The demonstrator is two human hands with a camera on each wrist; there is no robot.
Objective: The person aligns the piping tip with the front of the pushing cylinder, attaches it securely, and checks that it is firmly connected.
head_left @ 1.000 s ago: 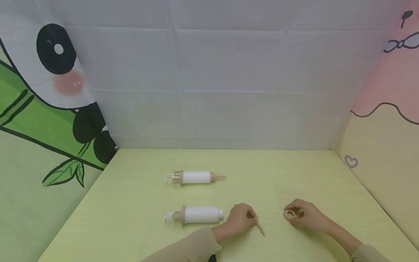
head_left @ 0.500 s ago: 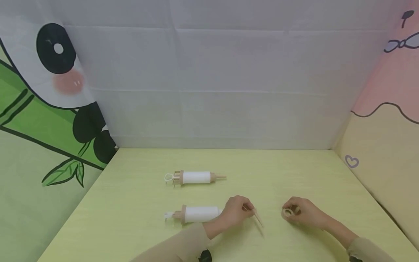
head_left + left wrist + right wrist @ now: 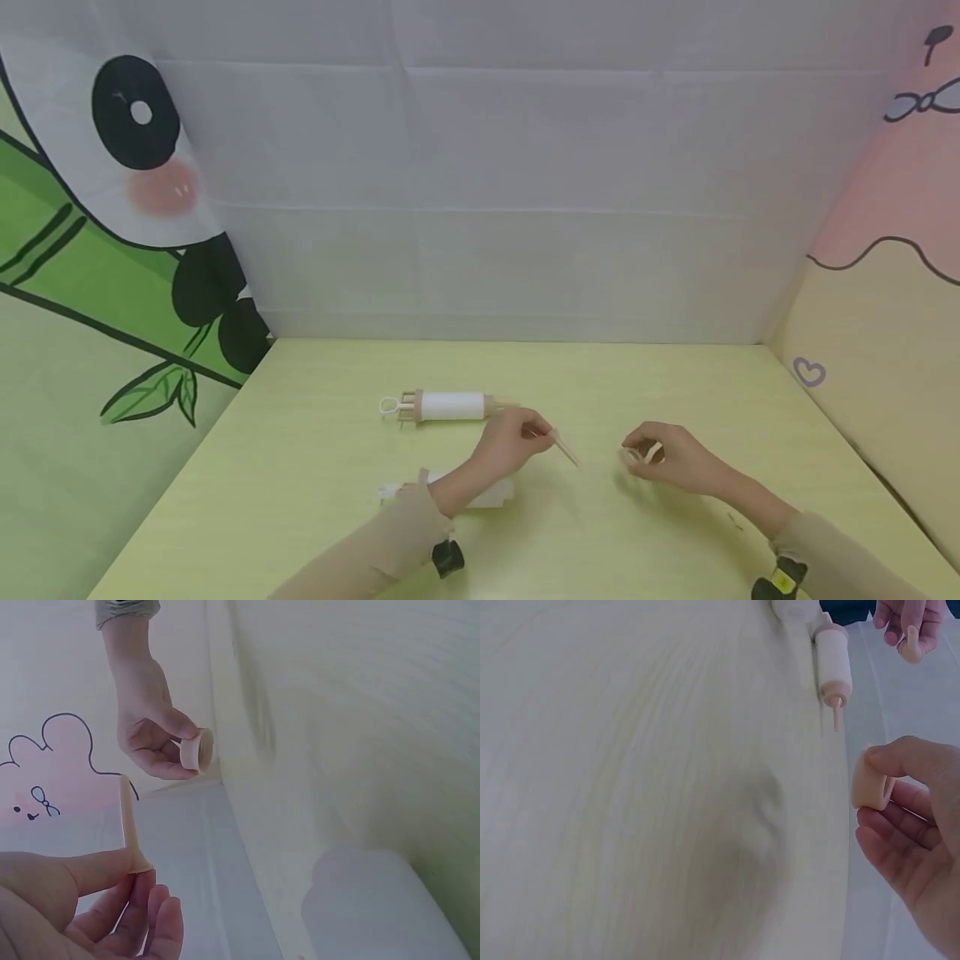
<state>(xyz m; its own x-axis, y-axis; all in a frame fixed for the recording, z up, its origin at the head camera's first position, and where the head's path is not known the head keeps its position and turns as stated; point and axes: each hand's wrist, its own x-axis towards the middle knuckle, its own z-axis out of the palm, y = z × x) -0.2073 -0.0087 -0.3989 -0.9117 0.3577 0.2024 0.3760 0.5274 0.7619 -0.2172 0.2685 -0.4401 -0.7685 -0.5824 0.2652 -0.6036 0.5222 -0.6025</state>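
Panda-and-bamboo printed cloth (image 3: 112, 250) hanging along the left edge, grey cloth backdrop (image 3: 487, 208) behind the yellow-green table (image 3: 300, 500). Far syringe-shaped dispenser (image 3: 448, 406) lying on its side toward the back of the table, white barrel, beige collar and clear loop at its left end, beige tip pointing right. Near dispenser (image 3: 491, 493) lying parallel in front of it, mostly covered by the left forearm in a beige sleeve (image 3: 382, 542), its right end bare of any tip. Left hand (image 3: 510, 442) lifted off the table just right of the far dispenser's tip, grip clenched around the wide end of a slim beige nozzle tip (image 3: 564, 449), narrow end slanting down and to the right; in the left wrist view the same nozzle tip (image 3: 129, 825) pinched between thumb and fingers (image 3: 97, 870). Clear gap of table between the two hands. Right hand (image 3: 675, 458) raised above the table to the right, grip closed on a small beige threaded ring (image 3: 651, 453) held between thumb and fingertips; in the right wrist view the ring (image 3: 871, 786) seen edge-on, open side toward the palm. Pink-and-cream cartoon cloth (image 3: 885, 292) with a small heart outline along the right edge.
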